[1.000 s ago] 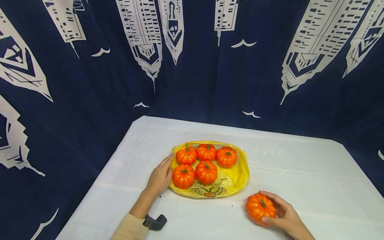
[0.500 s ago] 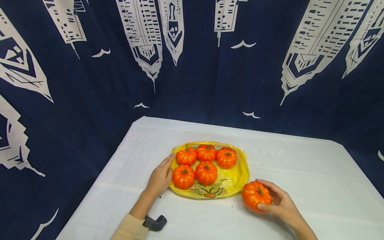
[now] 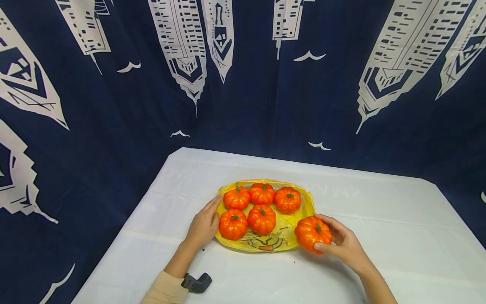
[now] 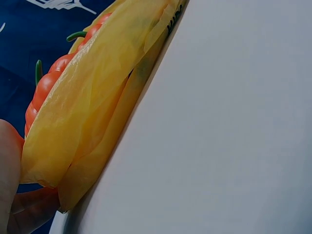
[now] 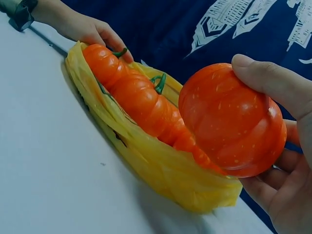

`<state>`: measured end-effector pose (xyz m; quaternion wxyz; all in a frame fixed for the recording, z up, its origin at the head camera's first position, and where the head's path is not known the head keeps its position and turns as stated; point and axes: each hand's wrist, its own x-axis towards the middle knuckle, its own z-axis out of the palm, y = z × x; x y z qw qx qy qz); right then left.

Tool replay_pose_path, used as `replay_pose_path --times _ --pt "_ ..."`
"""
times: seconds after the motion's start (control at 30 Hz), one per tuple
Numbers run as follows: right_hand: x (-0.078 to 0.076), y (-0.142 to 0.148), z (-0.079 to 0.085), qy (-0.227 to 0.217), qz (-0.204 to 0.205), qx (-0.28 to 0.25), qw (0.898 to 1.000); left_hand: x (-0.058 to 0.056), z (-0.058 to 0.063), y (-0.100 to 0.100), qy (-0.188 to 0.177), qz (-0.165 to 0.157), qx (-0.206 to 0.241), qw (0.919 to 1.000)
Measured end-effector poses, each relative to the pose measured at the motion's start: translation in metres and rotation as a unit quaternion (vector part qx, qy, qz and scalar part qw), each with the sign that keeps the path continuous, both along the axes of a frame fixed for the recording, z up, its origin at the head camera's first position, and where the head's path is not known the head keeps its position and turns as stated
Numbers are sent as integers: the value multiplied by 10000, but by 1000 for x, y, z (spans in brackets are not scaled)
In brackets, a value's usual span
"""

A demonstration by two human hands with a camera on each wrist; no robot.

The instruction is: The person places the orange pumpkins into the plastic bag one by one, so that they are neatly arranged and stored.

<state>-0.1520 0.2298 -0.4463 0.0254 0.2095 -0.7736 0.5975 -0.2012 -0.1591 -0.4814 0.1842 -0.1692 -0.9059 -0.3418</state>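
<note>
My right hand (image 3: 344, 245) grips a small orange toy pumpkin (image 3: 309, 231) with a green stem, thumb on the near side and fingers round the far side. That pumpkin is raised at the right front rim of a shallow container covered in yellow plastic (image 3: 284, 242). In the right wrist view, its smooth underside (image 5: 231, 122) faces the camera. Several similar pumpkins (image 3: 262, 219) sit in the container, toward its left and back. My left hand (image 3: 203, 223) rests against the container's left end, fingers fairly straight along the side; the plastic partly hides them in the left wrist view.
A white-covered table (image 3: 379, 219) lies under everything, with small dark specks near the container. Behind it hangs a navy cloth (image 3: 243, 118) printed with white buildings and birds. A dark band (image 3: 196, 283) is on the left wrist.
My right hand has carried its pumpkin left and away from me, from the table area at the right front to the container's right rim. The left hand has stayed put.
</note>
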Motion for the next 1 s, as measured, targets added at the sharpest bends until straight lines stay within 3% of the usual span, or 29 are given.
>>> replay_pose_path --times 0.5,0.63,0.87,1.0 --pt "-14 -30 8 -277 -280 -461 9982 -1 -1 -1 73 -23 7 10000" --pt "-17 -39 7 -460 -499 -347 9971 -1 -2 -1 86 -9 1 10000" --pt "-21 -51 4 -1165 -1005 -44 9881 -1 -1 0 144 -33 27 9999" --pt "-22 -56 2 -1290 -1201 51 9843 -1 -1 0 156 -23 10 9999"
